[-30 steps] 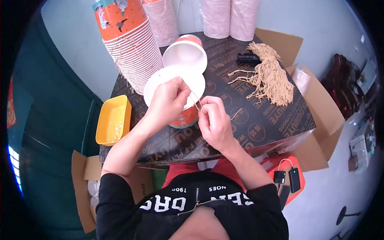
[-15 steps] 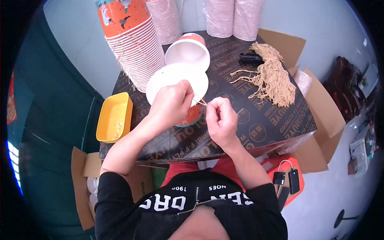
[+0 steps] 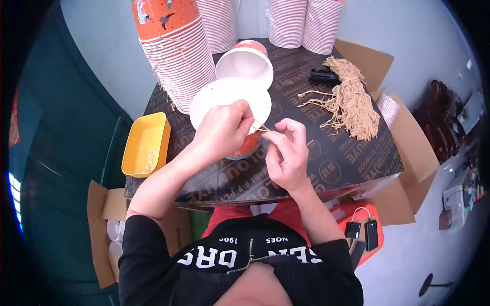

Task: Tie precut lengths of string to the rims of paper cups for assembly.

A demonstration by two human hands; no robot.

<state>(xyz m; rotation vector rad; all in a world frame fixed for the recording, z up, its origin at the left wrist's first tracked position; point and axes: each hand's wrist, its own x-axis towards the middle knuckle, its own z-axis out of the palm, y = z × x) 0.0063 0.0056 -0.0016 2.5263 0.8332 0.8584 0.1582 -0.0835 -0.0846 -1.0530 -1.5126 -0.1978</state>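
Here we are at the dark printed surface [image 3: 352,163], and all eyes go to a thin tan cord [image 3: 259,125], up in the air between two bare hands, just over the near side of an orange paper bucket [image 3: 247,148] with a round white top. The left hand [image 3: 225,128] is curled tight, thumb and fingers pinching one end of it. Over on the right hand [image 3: 287,155], the fingers are parted and half bent, the cord reaching the tip of the forefinger; whether it's gripped there, I can't tell from here. Featherlight stuff, I'd say, soft and limp, with no stiffness to push against, so a fingertip pinch close to the loop looks the safest hold, and tension the only way to keep it straight. The bucket seems light too, stiff at its rim but likely to dent under a hard squeeze: the lower wall is the place to steady it. Just behind, a second bucket [image 3: 244,67] lies tipped, mouth toward us; to the left rises a tall nested stack [image 3: 178,61], and well to the right sprawls a loose tan bundle [image 3: 352,109] of similar strands.
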